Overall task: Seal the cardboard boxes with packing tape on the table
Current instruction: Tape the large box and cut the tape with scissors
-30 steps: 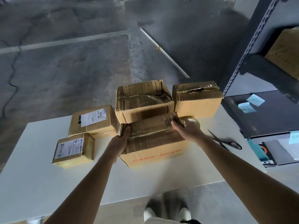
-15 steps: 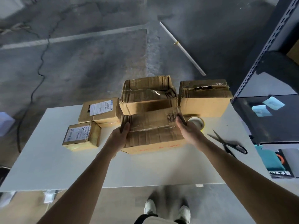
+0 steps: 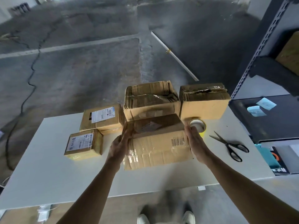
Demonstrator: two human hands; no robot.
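Observation:
A worn cardboard box with a barcode sits in the middle of the white table. My left hand presses flat against its left side and my right hand presses against its right side, fingers straight. Behind it stand two more worn boxes, one at centre and one to the right. Two smaller labelled boxes lie to the left, the farther one and the nearer one. A roll of packing tape lies just past my right hand.
Black scissors lie on the table to the right of the tape. A dark metal shelf unit stands at the right with a box on it. Concrete floor lies beyond the table. My shoes show below the near edge.
The box between my hands has turned over toward me, so the face with the barcode now points up. Both hands stayed on its sides. The camera has tilted a little.

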